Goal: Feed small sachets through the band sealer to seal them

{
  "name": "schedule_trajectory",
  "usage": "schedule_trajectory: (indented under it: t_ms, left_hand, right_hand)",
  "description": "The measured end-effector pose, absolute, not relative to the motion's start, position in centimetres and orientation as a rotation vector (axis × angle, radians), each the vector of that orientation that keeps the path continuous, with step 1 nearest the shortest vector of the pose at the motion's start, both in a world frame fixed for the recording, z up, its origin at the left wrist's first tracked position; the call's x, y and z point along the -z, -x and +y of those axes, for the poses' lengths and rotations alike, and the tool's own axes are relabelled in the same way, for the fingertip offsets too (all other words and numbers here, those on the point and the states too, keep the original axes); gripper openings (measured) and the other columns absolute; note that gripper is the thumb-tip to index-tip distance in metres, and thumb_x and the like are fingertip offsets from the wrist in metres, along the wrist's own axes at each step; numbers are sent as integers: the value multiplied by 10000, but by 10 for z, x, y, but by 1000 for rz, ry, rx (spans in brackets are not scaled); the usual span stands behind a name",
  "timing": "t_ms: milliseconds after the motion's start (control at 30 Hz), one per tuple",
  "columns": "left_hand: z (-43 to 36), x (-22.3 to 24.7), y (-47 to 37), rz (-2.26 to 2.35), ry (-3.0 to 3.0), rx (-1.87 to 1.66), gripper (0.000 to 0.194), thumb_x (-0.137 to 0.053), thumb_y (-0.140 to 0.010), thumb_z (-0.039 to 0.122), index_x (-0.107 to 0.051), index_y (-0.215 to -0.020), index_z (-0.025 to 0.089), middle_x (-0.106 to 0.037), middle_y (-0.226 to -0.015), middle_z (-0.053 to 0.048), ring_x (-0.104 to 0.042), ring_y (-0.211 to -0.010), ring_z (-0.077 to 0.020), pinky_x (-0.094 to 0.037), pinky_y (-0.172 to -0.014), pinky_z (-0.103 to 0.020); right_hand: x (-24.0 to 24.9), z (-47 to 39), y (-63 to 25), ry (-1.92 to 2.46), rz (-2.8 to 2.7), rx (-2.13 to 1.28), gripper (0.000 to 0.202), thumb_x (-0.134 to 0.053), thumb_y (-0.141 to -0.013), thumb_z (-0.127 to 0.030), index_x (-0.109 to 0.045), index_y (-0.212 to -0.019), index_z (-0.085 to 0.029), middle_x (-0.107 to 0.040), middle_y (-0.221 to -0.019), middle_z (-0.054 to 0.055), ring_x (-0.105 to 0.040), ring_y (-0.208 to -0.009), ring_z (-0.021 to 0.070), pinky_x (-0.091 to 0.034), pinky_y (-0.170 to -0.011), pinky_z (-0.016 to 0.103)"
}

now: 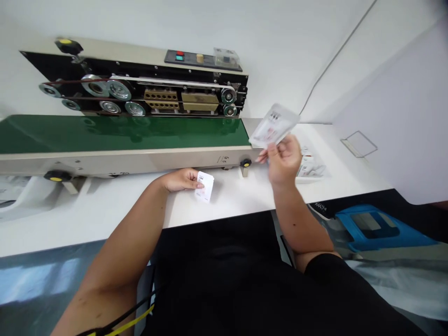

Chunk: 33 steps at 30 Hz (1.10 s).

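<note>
Between the fingers and thumb of my left hand (185, 179) is a small white printed card or packet (205, 187), held low over the white table in front of the conveyor. My right hand (283, 158) is raised at the right end of the machine and pinches a larger white pouch (275, 125) by its lower edge. The pouch is tilted and slightly blurred, with dark and reddish print. The green belt (140, 134) of the sealing machine (150, 88) runs behind my left hand.
A container with white packets (310, 165) stands behind my right wrist. At the far left a white bin (31, 198) sits under the conveyor. Black knobs (246, 163) stick out of the conveyor's front. A blue stool (381, 228) is on the floor at right.
</note>
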<state>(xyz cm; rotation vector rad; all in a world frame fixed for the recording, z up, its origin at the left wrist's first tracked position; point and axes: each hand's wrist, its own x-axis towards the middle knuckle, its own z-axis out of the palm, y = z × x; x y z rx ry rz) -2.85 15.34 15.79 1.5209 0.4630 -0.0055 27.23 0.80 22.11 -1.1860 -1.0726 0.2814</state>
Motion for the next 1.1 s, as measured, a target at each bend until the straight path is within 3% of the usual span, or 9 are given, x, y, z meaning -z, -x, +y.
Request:
schedule_trajectory:
  t_ms: [100, 267, 367, 467, 667, 833, 1000, 1100]
  left_hand:
    - [152, -156, 29, 456, -1469, 1, 447, -917, -738, 470, -805, -996, 123, -810, -1012, -137, -759, -878, -212, -606, -837, -321]
    - [150, -156, 29, 456, -1471, -2, 428, -921, -747, 448, -816, -1016, 131, -817, -1021, -140, -774, -833, -207, -610, -832, -317]
    - [148, -157, 29, 443, -1478, 9, 422, -915, -757, 444, -814, -1019, 129, -817, -968, -133, -773, -806, -209, -607, -798, -309]
    - [148, -158, 28, 417, -1477, 12, 411, -907, -768, 445, -812, -1014, 129, -815, -939, -124, -770, -800, -206, -599, -785, -300]
    - [149, -157, 28, 431, -1520, 21, 429, -892, -787, 452, -811, -1062, 133, -814, -974, -131, -765, -803, -202, -581, -728, -272]
    - [147, -158, 26, 404, -1462, 16, 430, -914, -761, 436, -813, -1049, 134, -815, -961, -130, -774, -808, -217, -609, -794, -323]
    - [147, -160, 27, 407, -1469, 24, 414, -912, -767, 419, -813, -1048, 131, -816, -959, -135, -781, -810, -218, -615, -808, -328]
    - [149, -160, 27, 408, -1481, 18, 395, -901, -782, 415, -812, -1038, 128, -818, -953, -133, -779, -798, -207, -610, -787, -302]
  right_hand:
    - [-260, 39, -307, 1199, -997, -252, 329, -642, -947, -471, -645, -1221, -289, -681, -782, 19, -667, -589, 169, -560, -513, 313]
    - [-294, 70, -327, 1172, -801, -656, 56, -704, -814, -195, -656, -843, -197, -561, -614, -32, -539, -495, 69, -419, -429, 150]
    - [-293, 81, -324, 1176, -724, -857, 122, -663, -738, -78, -592, -728, -177, -576, -589, -17, -537, -494, 65, -376, -401, 119]
    - [-286, 93, -322, 1206, -765, -953, 135, -649, -727, -38, -605, -730, -166, -598, -588, 0, -549, -495, 72, -415, -413, 123]
    - [-288, 112, -310, 1249, -847, -1010, 129, -662, -794, -20, -650, -782, -149, -595, -590, -9, -529, -483, 54, -441, -428, 104]
    - [-293, 117, -293, 1263, -830, -1017, 121, -626, -859, -14, -665, -859, -128, -594, -591, -11, -518, -476, 50, -429, -425, 104]
    - [-289, 120, -288, 1371, -970, -951, 123, -764, -867, -190, -697, -963, -149, -701, -756, 39, -578, -554, 70, -482, -469, 147]
    - [-292, 108, -277, 1421, -1115, -635, 234, -762, -890, -341, -724, -1066, -193, -705, -880, 41, -619, -645, 98, -489, -486, 178]
